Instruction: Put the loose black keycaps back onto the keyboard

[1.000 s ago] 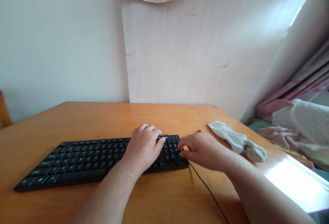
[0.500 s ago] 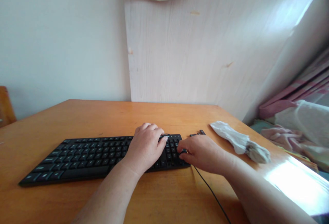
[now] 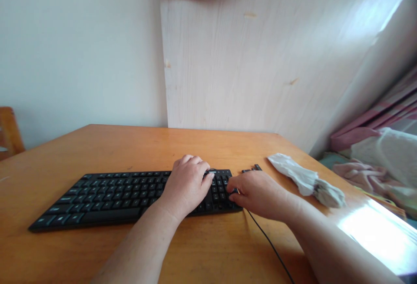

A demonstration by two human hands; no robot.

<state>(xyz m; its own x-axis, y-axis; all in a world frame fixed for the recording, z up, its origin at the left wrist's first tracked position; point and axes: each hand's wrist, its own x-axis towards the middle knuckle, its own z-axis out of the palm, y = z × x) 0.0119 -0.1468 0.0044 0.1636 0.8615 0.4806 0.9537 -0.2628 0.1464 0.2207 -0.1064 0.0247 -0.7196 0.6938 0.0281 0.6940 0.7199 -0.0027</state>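
A black keyboard (image 3: 114,197) lies flat on the wooden table, its number pad at the right end. My left hand (image 3: 189,184) grips it from above: the fingers reach over the back edge and the thumb lies on top near the number pad. At the number pad's right edge, my right hand (image 3: 257,195) pinches thumb and forefinger around a small dark keycap (image 3: 233,192), mostly hidden by the fingers. Whether that keycap is loose or seated I cannot tell. Just behind this hand lie small black pieces (image 3: 257,167) that look like loose keycaps.
A black cable (image 3: 272,245) runs from under my right hand to the table's front. Right of it lies a white and grey cloth (image 3: 293,173). The wooden table (image 3: 137,145) meets the wall at the back. A chair (image 3: 11,130) stands left; bedding (image 3: 365,175) lies right.
The view has shifted slightly, so everything sits a little differently in the picture. More of the black pieces behind my right hand shows. Both hands keep their places on the keyboard.
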